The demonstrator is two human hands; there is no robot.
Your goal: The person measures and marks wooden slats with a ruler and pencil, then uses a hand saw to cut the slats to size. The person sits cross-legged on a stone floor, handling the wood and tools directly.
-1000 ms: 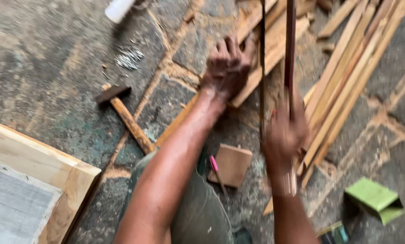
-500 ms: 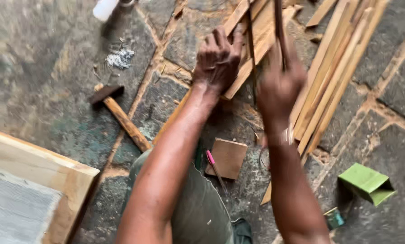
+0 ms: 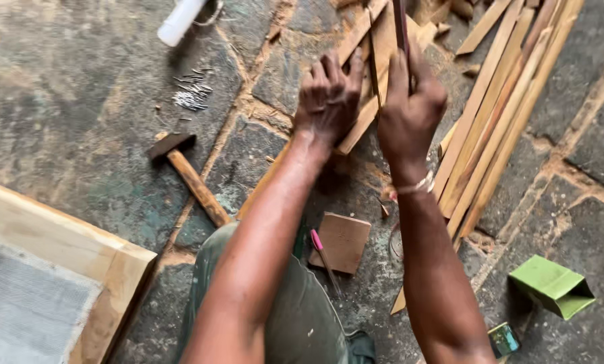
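Nearest, a wooden frame (image 3: 79,263) with mesh at lower left, a square wood offcut (image 3: 342,241) beside a pink-capped pen (image 3: 325,259), a green folded carton (image 3: 551,286) at right. Farther out, a hammer (image 3: 191,176) lying on the stone floor (image 3: 59,101). Beyond, left hand (image 3: 329,101) pressed fingers-spread on a wooden slat (image 3: 372,61); right hand (image 3: 409,111) fisted around a thin dark stick (image 3: 401,27), upright over that slat. Farthest, loose nails (image 3: 191,94), a white tube (image 3: 179,20), stacked wood strips (image 3: 511,108).

Soft even daylight, faint shadows, slight motion blur, no glare
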